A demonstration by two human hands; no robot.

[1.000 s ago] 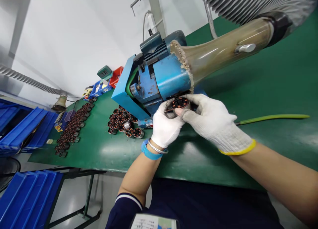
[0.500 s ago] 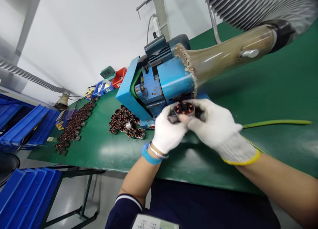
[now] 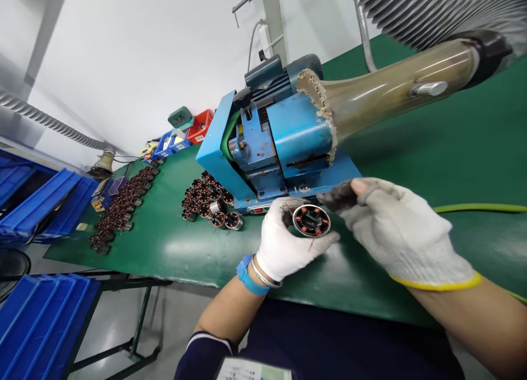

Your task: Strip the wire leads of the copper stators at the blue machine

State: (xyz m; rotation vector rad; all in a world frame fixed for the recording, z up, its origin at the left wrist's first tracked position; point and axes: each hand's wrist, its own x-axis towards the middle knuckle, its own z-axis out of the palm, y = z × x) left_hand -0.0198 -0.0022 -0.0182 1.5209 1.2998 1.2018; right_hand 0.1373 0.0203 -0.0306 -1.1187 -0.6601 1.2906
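Note:
A round motor stator (image 3: 312,221) with a silvery metal ring and copper windings faces up in my left hand (image 3: 284,237). The white-gloved fingers and thumb of that hand curl around the ring, and a thin reddish wire hangs from its near edge. My right hand (image 3: 395,226) hovers just to the right of the stator, apart from it. Its blackened glove fingers stretch toward the left, with a bare fingertip against them, and nothing shows in them. Behind both hands stands a blue belt-driven machine (image 3: 298,130) with a slot in its cover.
Several more stators (image 3: 208,199) cluster left of the machine, and a long row of them (image 3: 123,210) lies farther left. A tan suction duct (image 3: 382,100) reaches from the machine to the upper right. Blue trays (image 3: 37,325) stand at lower left, small bins (image 3: 200,126) at the back.
My right hand has let go of the stator and moved right. My left hand keeps hold of it, lower and nearer, with its wound face turned more toward me.

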